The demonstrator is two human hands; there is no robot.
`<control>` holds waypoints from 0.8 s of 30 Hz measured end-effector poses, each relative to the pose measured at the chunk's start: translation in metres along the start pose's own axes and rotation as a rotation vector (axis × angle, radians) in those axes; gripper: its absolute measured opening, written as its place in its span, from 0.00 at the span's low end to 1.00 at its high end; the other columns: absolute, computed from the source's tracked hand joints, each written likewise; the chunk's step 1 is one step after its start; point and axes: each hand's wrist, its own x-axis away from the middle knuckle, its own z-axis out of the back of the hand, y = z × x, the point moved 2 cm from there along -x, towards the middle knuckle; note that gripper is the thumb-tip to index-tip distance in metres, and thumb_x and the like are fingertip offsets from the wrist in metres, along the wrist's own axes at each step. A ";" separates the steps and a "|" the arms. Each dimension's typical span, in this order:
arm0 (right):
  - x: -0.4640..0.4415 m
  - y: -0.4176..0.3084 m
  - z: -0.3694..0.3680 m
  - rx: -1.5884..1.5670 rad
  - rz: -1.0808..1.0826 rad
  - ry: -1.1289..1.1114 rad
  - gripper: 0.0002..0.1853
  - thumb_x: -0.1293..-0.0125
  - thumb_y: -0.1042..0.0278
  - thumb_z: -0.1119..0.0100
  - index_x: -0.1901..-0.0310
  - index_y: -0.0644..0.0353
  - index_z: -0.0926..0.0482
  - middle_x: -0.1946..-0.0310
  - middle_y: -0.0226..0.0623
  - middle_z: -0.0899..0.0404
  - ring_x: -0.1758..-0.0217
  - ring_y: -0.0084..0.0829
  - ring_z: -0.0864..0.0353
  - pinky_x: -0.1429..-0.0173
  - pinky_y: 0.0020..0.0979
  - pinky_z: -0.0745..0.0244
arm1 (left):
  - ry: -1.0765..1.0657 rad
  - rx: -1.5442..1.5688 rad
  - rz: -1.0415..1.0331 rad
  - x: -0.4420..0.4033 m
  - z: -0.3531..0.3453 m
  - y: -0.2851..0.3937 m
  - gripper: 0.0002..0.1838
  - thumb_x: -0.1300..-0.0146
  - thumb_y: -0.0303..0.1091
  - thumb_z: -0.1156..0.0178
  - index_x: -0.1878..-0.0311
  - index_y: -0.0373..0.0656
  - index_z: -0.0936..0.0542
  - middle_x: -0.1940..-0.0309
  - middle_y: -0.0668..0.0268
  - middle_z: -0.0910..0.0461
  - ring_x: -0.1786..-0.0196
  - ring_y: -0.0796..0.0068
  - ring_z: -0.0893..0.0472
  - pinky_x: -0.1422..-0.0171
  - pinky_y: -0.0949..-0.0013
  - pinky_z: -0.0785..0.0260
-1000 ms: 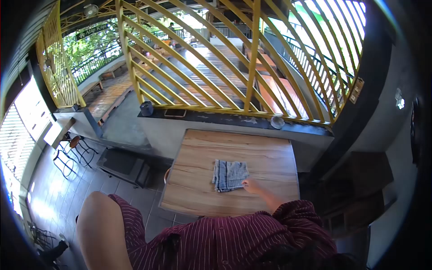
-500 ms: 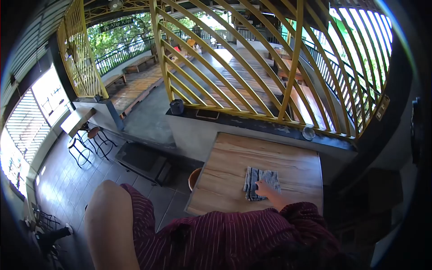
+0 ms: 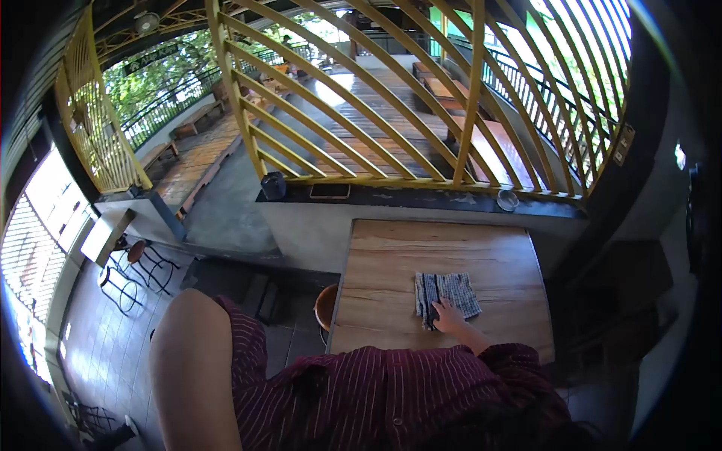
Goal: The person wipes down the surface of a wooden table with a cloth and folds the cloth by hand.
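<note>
A checked dark-and-white cloth [image 3: 455, 289] lies spread, slightly creased, on a wood-grain table [image 3: 383, 259]. My right hand [image 3: 450, 317] rests on the cloth's near edge, palm down, its fingers stretched forward and apart over the fabric. Of my left side only the bent bare arm shows, at the lower left; the left hand itself is out of sight.
Behind the table runs a low wall with a dark ledge [image 3: 421, 198], topped by yellow slats. On that ledge are a dark pot [image 3: 274, 185], a flat tray [image 3: 330, 192] and a glass ashtray [image 3: 508, 201]. A round brown stool [image 3: 326, 307] stands left of the table.
My right hand has shifted slightly on the cloth, and its fingers look more spread. The cloth lies a little wider and further right in view. My head view has turned somewhat.
</note>
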 end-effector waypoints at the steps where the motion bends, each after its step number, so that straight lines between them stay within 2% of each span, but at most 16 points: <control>1: 0.005 0.001 -0.006 0.013 0.021 0.082 0.33 0.48 0.57 0.46 0.40 0.52 0.42 0.38 0.46 0.48 0.37 0.47 0.46 0.42 0.44 0.40 | -0.005 0.011 -0.022 0.004 0.009 -0.001 0.19 0.39 0.37 0.52 0.48 0.36 0.31 0.56 0.53 0.26 0.54 0.61 0.25 0.50 0.54 0.34; 3: 0.014 0.001 -0.011 0.031 0.034 0.170 0.31 0.48 0.57 0.46 0.41 0.51 0.40 0.41 0.46 0.44 0.38 0.46 0.43 0.44 0.44 0.38 | -0.020 0.023 -0.060 0.015 0.012 0.002 0.19 0.39 0.37 0.52 0.48 0.36 0.31 0.56 0.53 0.25 0.55 0.62 0.25 0.50 0.54 0.33; 5: 0.033 0.002 -0.010 -0.100 0.152 0.315 0.28 0.46 0.57 0.47 0.43 0.54 0.37 0.48 0.45 0.35 0.44 0.44 0.36 0.49 0.45 0.36 | -0.024 0.025 -0.101 0.026 -0.001 0.011 0.19 0.39 0.37 0.52 0.47 0.36 0.31 0.57 0.53 0.25 0.55 0.62 0.24 0.51 0.54 0.33; 6: 0.045 0.002 -0.009 -0.095 0.150 0.312 0.28 0.46 0.57 0.47 0.43 0.54 0.37 0.48 0.45 0.35 0.44 0.44 0.36 0.49 0.45 0.36 | -0.024 0.023 -0.118 0.030 -0.011 0.018 0.19 0.39 0.37 0.52 0.47 0.36 0.31 0.57 0.53 0.25 0.55 0.62 0.24 0.51 0.54 0.33; 8: 0.063 0.004 -0.005 -0.167 -0.027 0.336 0.25 0.45 0.57 0.47 0.46 0.56 0.35 0.54 0.43 0.31 0.50 0.42 0.32 0.51 0.44 0.36 | -0.028 0.013 -0.136 0.029 -0.004 0.015 0.19 0.39 0.37 0.52 0.47 0.36 0.31 0.57 0.53 0.25 0.56 0.62 0.24 0.52 0.54 0.32; 10: 0.076 0.013 -0.015 -0.133 -0.102 0.414 0.26 0.46 0.57 0.46 0.46 0.57 0.35 0.53 0.43 0.32 0.49 0.42 0.33 0.49 0.44 0.38 | -0.043 0.003 -0.140 0.029 0.013 0.020 0.19 0.39 0.38 0.52 0.47 0.37 0.31 0.57 0.53 0.24 0.56 0.62 0.23 0.52 0.54 0.31; 11: 0.080 0.018 -0.021 -0.098 -0.185 0.484 0.26 0.47 0.57 0.46 0.47 0.58 0.35 0.52 0.44 0.32 0.48 0.42 0.34 0.48 0.44 0.39 | -0.052 -0.003 -0.141 0.028 0.033 0.022 0.19 0.39 0.38 0.52 0.47 0.37 0.31 0.58 0.53 0.24 0.57 0.62 0.23 0.52 0.54 0.31; 12: 0.080 0.018 -0.028 -0.099 -0.175 0.499 0.26 0.47 0.57 0.46 0.47 0.58 0.35 0.52 0.44 0.32 0.48 0.42 0.34 0.48 0.44 0.39 | -0.065 -0.011 -0.142 0.025 0.063 0.023 0.19 0.39 0.38 0.52 0.47 0.37 0.31 0.58 0.53 0.24 0.57 0.62 0.23 0.53 0.54 0.31; 15: 0.075 0.014 -0.042 0.014 -0.111 0.600 0.29 0.47 0.53 0.46 0.45 0.55 0.36 0.49 0.43 0.35 0.43 0.41 0.39 0.43 0.45 0.44 | -0.097 -0.029 -0.155 0.008 0.154 0.019 0.19 0.39 0.38 0.52 0.47 0.37 0.31 0.58 0.53 0.23 0.58 0.63 0.22 0.53 0.55 0.30; 17: 0.060 0.006 -0.057 0.017 0.109 0.452 0.33 0.49 0.46 0.46 0.41 0.50 0.39 0.43 0.40 0.39 0.37 0.40 0.45 0.38 0.46 0.50 | -0.111 -0.033 -0.175 0.001 0.162 0.014 0.20 0.39 0.38 0.52 0.47 0.37 0.31 0.59 0.53 0.23 0.58 0.63 0.21 0.54 0.55 0.29; 19: 0.067 -0.021 -0.033 0.030 0.079 0.254 0.33 0.45 0.44 0.52 0.39 0.47 0.42 0.39 0.37 0.44 0.34 0.40 0.49 0.35 0.46 0.55 | 0.037 -0.061 -0.192 0.041 0.205 -0.022 0.23 0.40 0.44 0.49 0.45 0.43 0.32 0.57 0.54 0.24 0.55 0.58 0.24 0.51 0.48 0.34; 20: 0.068 -0.022 -0.034 0.034 0.076 0.256 0.33 0.45 0.44 0.52 0.39 0.47 0.42 0.39 0.37 0.44 0.34 0.40 0.49 0.35 0.46 0.55 | 0.227 -0.022 -0.276 0.076 0.224 -0.052 0.24 0.41 0.47 0.49 0.43 0.47 0.33 0.53 0.57 0.26 0.54 0.57 0.25 0.53 0.51 0.33; 21: 0.067 -0.022 -0.040 -0.059 0.194 0.193 0.31 0.44 0.45 0.53 0.40 0.47 0.41 0.39 0.37 0.44 0.34 0.39 0.49 0.35 0.46 0.55 | 0.582 0.003 -0.356 0.109 0.228 -0.092 0.26 0.42 0.48 0.49 0.41 0.49 0.37 0.47 0.59 0.31 0.49 0.58 0.28 0.50 0.52 0.36; 22: 0.065 -0.017 -0.046 -0.150 0.314 0.132 0.29 0.42 0.46 0.55 0.40 0.47 0.41 0.39 0.37 0.44 0.34 0.39 0.49 0.35 0.47 0.55 | 0.810 0.120 -0.260 0.148 0.246 -0.133 0.26 0.41 0.48 0.50 0.40 0.51 0.38 0.42 0.62 0.35 0.43 0.63 0.33 0.44 0.53 0.40; 23: 0.071 -0.007 -0.058 -0.146 0.313 0.130 0.29 0.42 0.46 0.55 0.40 0.47 0.41 0.39 0.37 0.44 0.34 0.39 0.49 0.35 0.47 0.55 | 1.347 0.008 0.125 0.176 0.247 -0.178 0.26 0.38 0.50 0.56 0.39 0.49 0.40 0.38 0.65 0.41 0.38 0.67 0.40 0.38 0.55 0.47; 24: 0.076 0.005 -0.072 -0.186 0.387 0.140 0.28 0.41 0.48 0.57 0.40 0.47 0.40 0.39 0.36 0.43 0.34 0.38 0.48 0.35 0.46 0.54 | 1.432 -0.099 0.407 0.181 0.249 -0.229 0.32 0.38 0.52 0.57 0.36 0.43 0.46 0.37 0.61 0.43 0.35 0.63 0.44 0.34 0.52 0.54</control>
